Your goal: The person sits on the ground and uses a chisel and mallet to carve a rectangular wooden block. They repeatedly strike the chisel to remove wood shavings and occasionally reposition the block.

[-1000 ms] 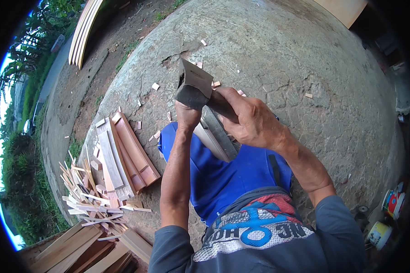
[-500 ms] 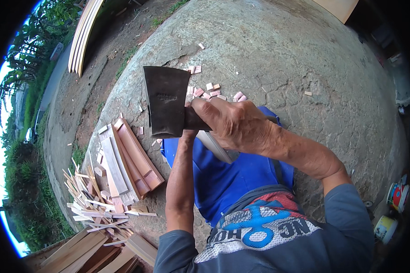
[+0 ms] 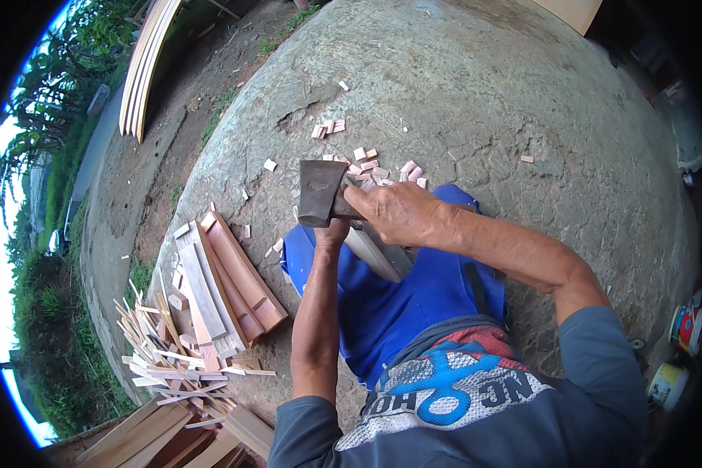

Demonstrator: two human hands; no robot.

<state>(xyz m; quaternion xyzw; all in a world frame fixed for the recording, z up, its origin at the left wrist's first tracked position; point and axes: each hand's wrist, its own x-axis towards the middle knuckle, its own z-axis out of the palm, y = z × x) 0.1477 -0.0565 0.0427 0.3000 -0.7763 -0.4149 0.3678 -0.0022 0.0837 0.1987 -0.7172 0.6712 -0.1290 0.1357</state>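
Observation:
In front of my lap is a hatchet (image 3: pixel 320 193) with a dark, broad metal head. My right hand (image 3: pixel 402 214) is closed round its handle, close behind the head. Below the head is my left hand (image 3: pixel 334 230), its fingers mostly hidden by the hatchet. A pale grey grooved length of wood (image 3: pixel 373 251) slants between my knees, its upper end beside my left hand. Whether the left hand grips this wood cannot be seen. Several small cut wood blocks (image 3: pixel 369 168) lie on the concrete just beyond the hatchet.
Reddish moulded boards (image 3: pixel 246 273) lie at my left beside a heap of thin wood offcuts (image 3: pixel 168 355). Wider planks (image 3: pixel 132 437) are at the lower left. Long strips (image 3: pixel 150 66) stand at the far left. Two paint buckets (image 3: pixel 667 386) stand at the right. The concrete floor (image 3: pixel 476 93) is cracked.
The hatchet head has dropped from a raised position, moving down and away from the camera, with my right hand on its handle. A pale wood chip now shows on the floor left of the hatchet.

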